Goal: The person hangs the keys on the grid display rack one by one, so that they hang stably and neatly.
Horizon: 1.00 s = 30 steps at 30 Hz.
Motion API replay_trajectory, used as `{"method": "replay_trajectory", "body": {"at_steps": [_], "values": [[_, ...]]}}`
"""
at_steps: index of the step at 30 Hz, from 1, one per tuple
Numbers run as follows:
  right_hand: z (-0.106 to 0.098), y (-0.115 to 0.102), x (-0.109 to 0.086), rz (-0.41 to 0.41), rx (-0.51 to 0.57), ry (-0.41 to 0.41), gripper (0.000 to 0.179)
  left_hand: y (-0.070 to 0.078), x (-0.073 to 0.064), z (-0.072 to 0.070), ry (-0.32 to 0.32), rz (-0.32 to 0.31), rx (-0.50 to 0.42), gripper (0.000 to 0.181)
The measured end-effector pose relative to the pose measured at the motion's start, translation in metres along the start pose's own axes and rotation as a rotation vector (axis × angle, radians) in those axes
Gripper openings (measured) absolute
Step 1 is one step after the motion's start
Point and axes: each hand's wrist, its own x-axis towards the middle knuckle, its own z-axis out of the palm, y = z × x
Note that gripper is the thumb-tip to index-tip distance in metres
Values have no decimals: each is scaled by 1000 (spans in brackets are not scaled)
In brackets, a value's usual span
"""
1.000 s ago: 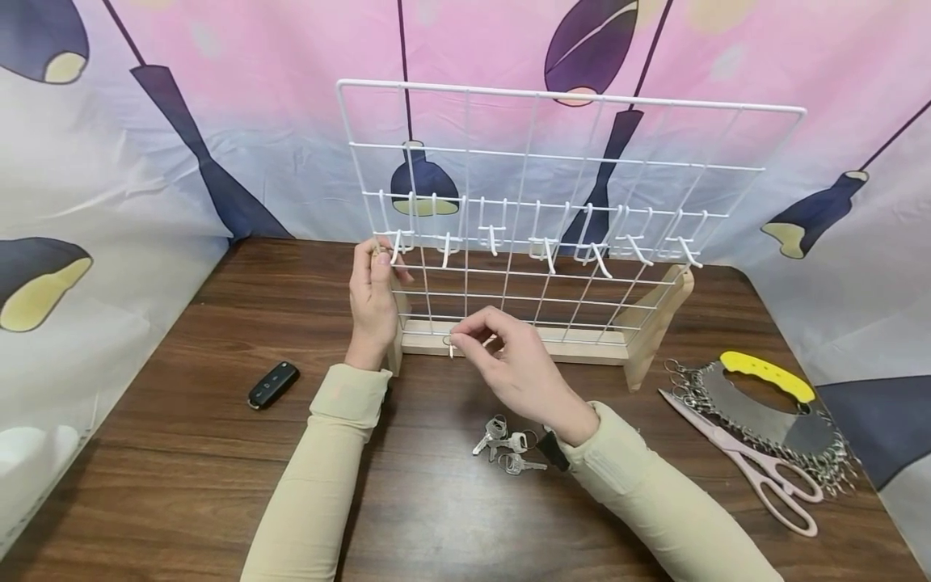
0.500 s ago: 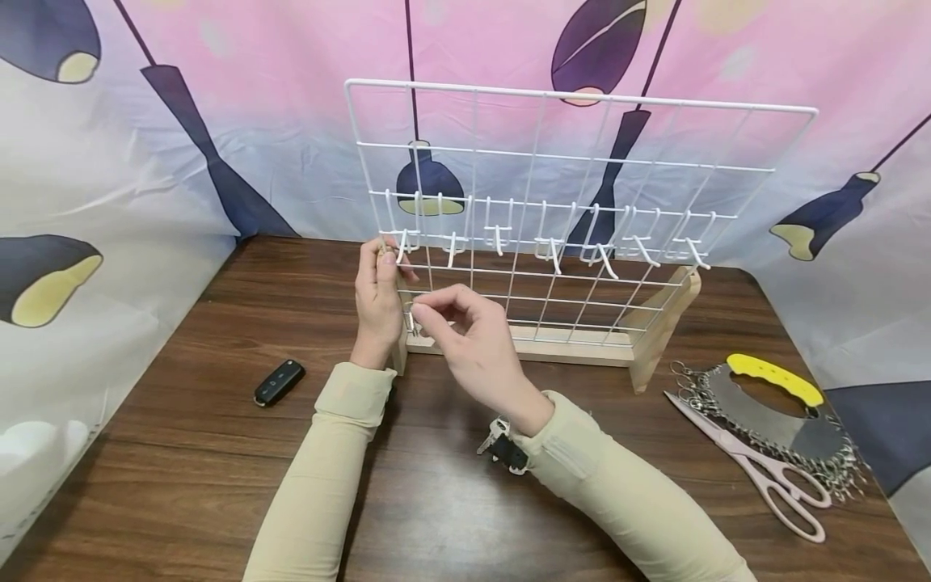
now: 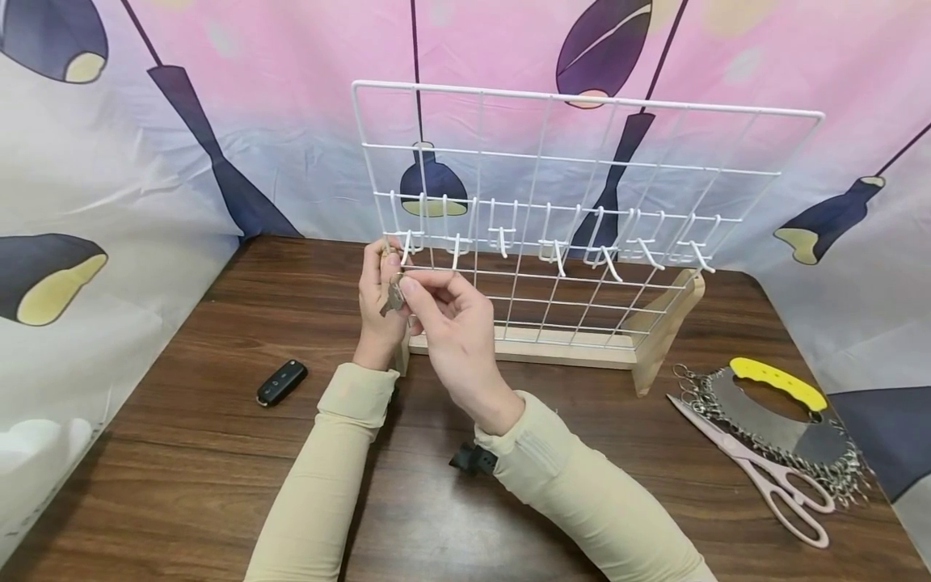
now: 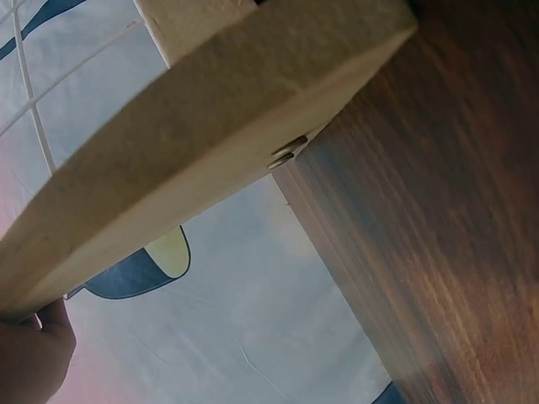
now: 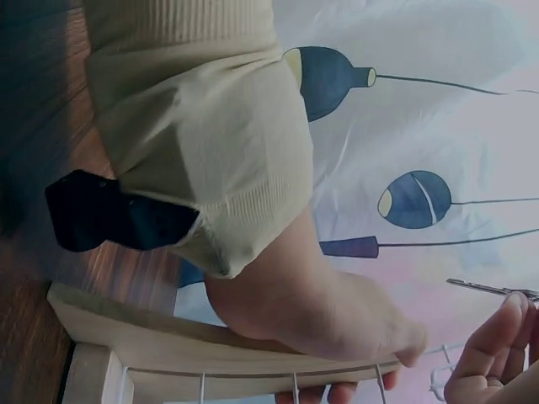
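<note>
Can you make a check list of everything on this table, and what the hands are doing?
Surface: brown wooden table.
Job's things: white wire rack upright in a wooden base, with a row of hooks; small silvery key.
Clutter: black car key fob on the left; pink scissors and a chain-ringed metal piece with a yellow handle on the right.
Grips: right hand pinches the key; left hand holds something small at the leftmost hook.
Cables: nothing seen.
Surroundings: pink and blue lamp-print curtain.
</note>
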Motion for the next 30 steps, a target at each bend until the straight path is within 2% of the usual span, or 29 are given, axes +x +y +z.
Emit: {"method": "replay_trajectory", "body": {"at_steps": [9, 13, 19, 26, 30], "values": [[3, -1, 3, 26, 37, 55, 17, -1, -1, 0, -18, -16, -17, 33], [4, -1, 4, 41, 44, 66, 16, 0, -1, 0, -2, -42, 11, 30], [5, 1, 5, 43, 48, 78, 16, 0, -1, 1, 6, -68, -1, 24], [3, 2, 7, 58, 47, 74, 17, 0, -1, 1, 13, -59, -15, 25], [2, 3, 8, 70, 41, 71, 17, -1, -1, 0, 11, -31, -8, 29]]}}
